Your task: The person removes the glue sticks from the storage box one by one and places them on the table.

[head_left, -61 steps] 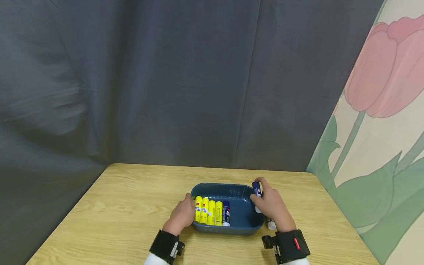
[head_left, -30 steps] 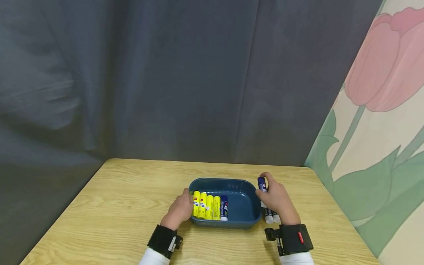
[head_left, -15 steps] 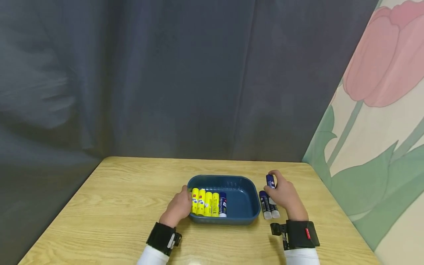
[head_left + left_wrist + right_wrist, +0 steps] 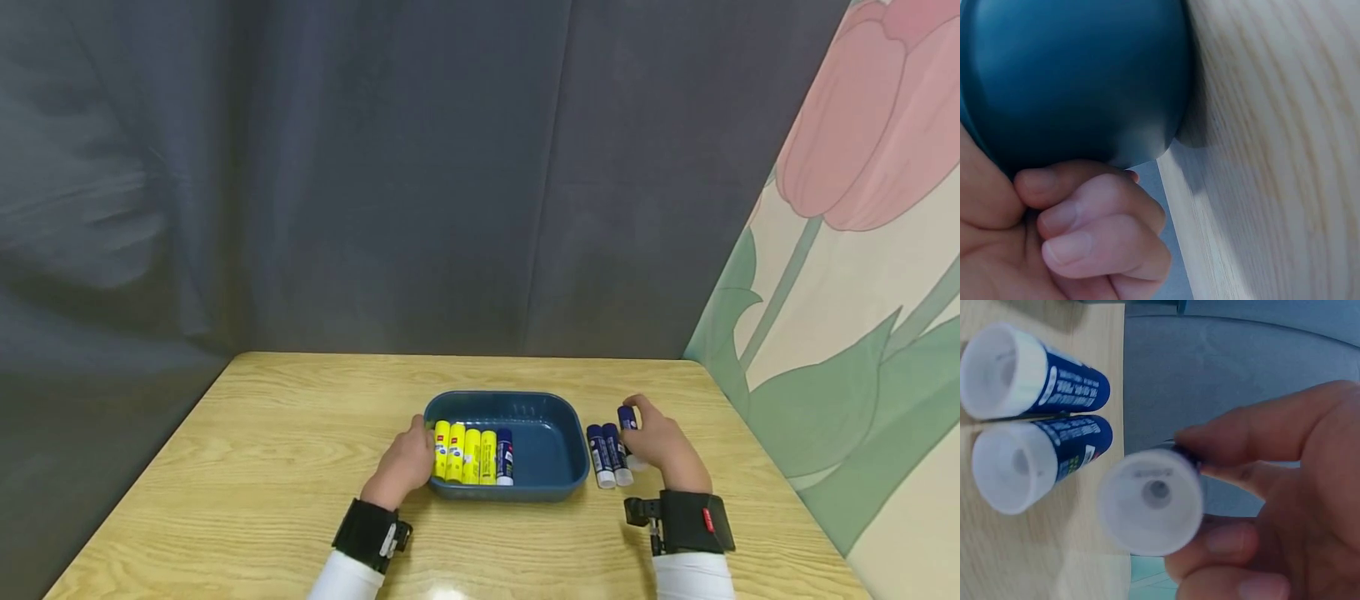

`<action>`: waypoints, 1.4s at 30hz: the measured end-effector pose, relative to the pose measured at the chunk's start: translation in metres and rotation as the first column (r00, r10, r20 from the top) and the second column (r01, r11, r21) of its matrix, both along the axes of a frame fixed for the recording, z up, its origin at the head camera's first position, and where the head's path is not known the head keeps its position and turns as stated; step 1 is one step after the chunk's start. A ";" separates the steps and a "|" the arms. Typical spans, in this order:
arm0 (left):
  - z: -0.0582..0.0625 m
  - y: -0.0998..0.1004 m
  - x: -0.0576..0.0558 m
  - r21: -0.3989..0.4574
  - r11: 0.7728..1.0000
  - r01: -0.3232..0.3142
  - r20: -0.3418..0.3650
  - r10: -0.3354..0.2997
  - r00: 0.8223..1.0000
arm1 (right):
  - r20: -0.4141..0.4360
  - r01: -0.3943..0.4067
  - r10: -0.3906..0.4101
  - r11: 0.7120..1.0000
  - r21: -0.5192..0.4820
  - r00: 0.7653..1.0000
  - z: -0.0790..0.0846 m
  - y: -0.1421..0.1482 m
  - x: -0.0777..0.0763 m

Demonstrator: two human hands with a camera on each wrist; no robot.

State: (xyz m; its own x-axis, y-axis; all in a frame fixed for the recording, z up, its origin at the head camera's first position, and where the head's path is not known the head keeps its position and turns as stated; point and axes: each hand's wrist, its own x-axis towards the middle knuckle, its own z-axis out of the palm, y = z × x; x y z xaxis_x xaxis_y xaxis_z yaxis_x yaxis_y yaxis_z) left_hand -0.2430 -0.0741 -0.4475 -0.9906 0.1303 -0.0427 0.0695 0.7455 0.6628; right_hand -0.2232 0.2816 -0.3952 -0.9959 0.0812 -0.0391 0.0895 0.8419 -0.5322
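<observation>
My left hand [image 4: 407,460] grips the left end of a dark blue oval dish [image 4: 551,454]. In the left wrist view its fingers curl against the dish's outer wall [image 4: 1079,81]. Inside the dish, several yellow glue sticks [image 4: 456,452] and one navy glue stick [image 4: 505,457] lie side by side at the left. My right hand [image 4: 667,450] pinches another navy glue stick [image 4: 627,418] right of the dish. Its white base [image 4: 1150,506] faces the right wrist camera. Two more navy glue sticks, one nearer the dish [image 4: 600,457] and one beside it [image 4: 617,454], lie together on the table.
A light wooden table [image 4: 300,433] carries everything. Behind it hangs a dark grey curtain [image 4: 390,183]. To the right stands a wall [image 4: 840,333] painted with a pink tulip and green leaves.
My right hand has moved right with the navy glue stick, from the dish's right rim to beyond the two lying on the table, uncovering them. My left hand stays on the dish.
</observation>
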 end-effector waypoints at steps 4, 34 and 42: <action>0.000 -0.002 0.003 0.000 1.000 -0.002 0.012 0.002 1.000 | 0.060 0.009 -0.008 1.000 -0.001 0.998 -0.004 0.002 0.001; -0.002 -0.003 0.002 -0.012 1.000 -0.002 0.013 0.002 1.000 | 0.220 0.032 -0.037 0.999 0.027 0.975 -0.027 0.014 -0.005; -0.001 -0.003 0.000 -0.013 1.000 0.003 -0.012 -0.003 1.000 | 0.186 0.003 -0.004 1.000 0.004 0.982 -0.024 0.014 -0.007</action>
